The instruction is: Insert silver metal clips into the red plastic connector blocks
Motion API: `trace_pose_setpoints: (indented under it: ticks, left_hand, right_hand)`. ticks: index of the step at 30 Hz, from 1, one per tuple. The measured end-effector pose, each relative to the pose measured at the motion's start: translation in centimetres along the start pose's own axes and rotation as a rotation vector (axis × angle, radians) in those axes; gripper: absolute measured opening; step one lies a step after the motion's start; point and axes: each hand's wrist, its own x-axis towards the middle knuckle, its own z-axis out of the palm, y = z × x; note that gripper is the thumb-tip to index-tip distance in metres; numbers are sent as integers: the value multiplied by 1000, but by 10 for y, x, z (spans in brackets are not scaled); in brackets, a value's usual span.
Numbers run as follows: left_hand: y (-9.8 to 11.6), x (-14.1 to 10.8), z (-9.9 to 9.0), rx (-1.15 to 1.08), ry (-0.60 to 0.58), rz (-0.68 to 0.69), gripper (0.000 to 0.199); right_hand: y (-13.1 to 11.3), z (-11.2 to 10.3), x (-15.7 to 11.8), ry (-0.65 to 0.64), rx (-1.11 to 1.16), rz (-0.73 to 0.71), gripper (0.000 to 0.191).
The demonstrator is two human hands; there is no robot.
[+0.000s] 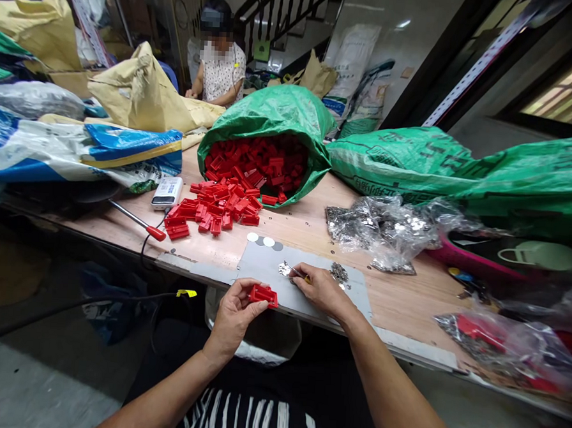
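My left hand (235,313) pinches a red plastic part (264,294) just off the table's front edge, its hollow side facing up. Over a grey mat (259,264), my right hand (321,288) is closed round a thin tool with a bit of yellow (307,279) showing at the fingers. The tool's tip is at a small pile of shiny metal pieces (284,269). To the right of that hand lies a darker pile of small metal pieces (339,272). White and grey discs (268,242) sit at the mat's back left corner.
Red parts (214,207) spill from a green sack (277,108). Clear bags of metal pieces (386,225) lie right, near a pink basin (480,259). A red-handled rod (155,233) and white device (167,192) lie left. Another person (221,70) sits across the table.
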Motion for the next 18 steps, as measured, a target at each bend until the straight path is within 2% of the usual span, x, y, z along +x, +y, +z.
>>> trace_pose_setpoints:
  ticks: [6,10,14,18]
  left_hand:
    - [-1,-1,0,18,1,11,33]
    - [0,-1,0,19,5,4,34]
    - [1,-1,0,7,2,7,34]
    - [0,-1,-1,5,-4,6,33]
  right_hand:
    - [2,1,-11,-8,-40,28,20]
    - [7,3,-10,8,-47,-9,20]
    - [13,4,-10,85,-39,-30,18]
    - [18,3,-12,165,-23,19,16]
